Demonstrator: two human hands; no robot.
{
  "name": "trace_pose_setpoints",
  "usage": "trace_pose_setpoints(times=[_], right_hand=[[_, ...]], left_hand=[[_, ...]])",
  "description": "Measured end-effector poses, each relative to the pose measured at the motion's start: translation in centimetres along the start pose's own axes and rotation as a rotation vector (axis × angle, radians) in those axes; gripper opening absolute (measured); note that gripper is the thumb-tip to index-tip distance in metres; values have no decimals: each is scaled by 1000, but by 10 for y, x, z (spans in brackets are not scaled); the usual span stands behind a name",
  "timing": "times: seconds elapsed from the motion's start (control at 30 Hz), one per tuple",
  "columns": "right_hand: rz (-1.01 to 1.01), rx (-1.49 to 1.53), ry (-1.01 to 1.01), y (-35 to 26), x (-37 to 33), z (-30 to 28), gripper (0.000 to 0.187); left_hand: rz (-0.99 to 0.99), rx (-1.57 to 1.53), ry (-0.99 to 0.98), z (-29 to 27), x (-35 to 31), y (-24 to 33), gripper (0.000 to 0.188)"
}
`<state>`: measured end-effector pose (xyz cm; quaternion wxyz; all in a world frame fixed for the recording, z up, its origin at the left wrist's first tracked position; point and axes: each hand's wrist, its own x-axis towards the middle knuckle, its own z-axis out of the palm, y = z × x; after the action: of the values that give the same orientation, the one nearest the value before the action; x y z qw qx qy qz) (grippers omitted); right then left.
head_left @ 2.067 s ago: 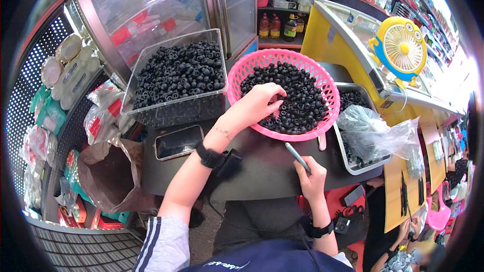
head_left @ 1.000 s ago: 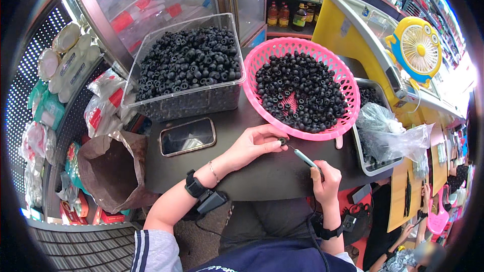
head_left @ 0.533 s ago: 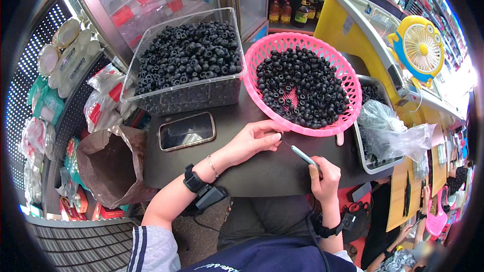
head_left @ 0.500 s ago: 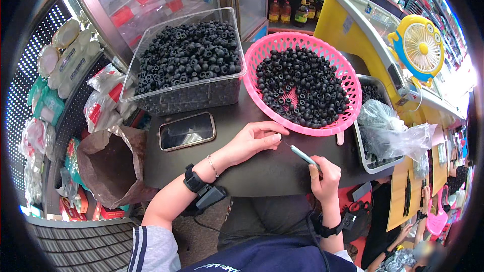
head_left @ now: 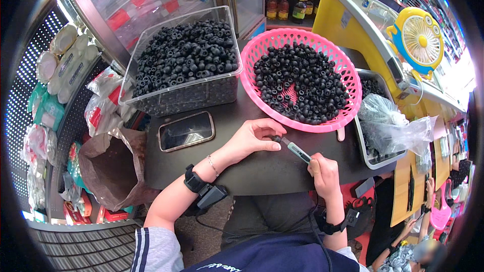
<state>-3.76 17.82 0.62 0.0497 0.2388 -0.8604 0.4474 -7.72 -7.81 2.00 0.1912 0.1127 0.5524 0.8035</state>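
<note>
By the basket (pink) [head_left: 308, 127], left hand [head_left: 251, 138] pinches a black piece [head_left: 276, 139]; right hand [head_left: 325, 174], a tool [head_left: 298, 152].

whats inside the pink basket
The pink basket holds many small dark round pieces, some showing ring-like openings. One bare patch shows its pink bottom; the pieces cover the rest.

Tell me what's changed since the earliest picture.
The left hand has come out of the basket, back toward the person, and now pinches a black piece. The right hand kept hold of the knife, whose tip is now at that piece. Basket, box and phone stayed put.
</note>
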Motion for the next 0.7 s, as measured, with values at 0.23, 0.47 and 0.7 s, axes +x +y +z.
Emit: trace_pose_setpoints(times=[0.23,0.47,0.7], right_hand=[[23,66,-10,-2,-1,-2,22],[17,50,-42,-2,0,-2,24],[37,50,-62,-3,1,-2,23]], left_hand=[[-15,98,-40,-1,-1,1,39],[-2,106,-61,1,0,3,32],[17,75,-106,-1,0,-1,27]])
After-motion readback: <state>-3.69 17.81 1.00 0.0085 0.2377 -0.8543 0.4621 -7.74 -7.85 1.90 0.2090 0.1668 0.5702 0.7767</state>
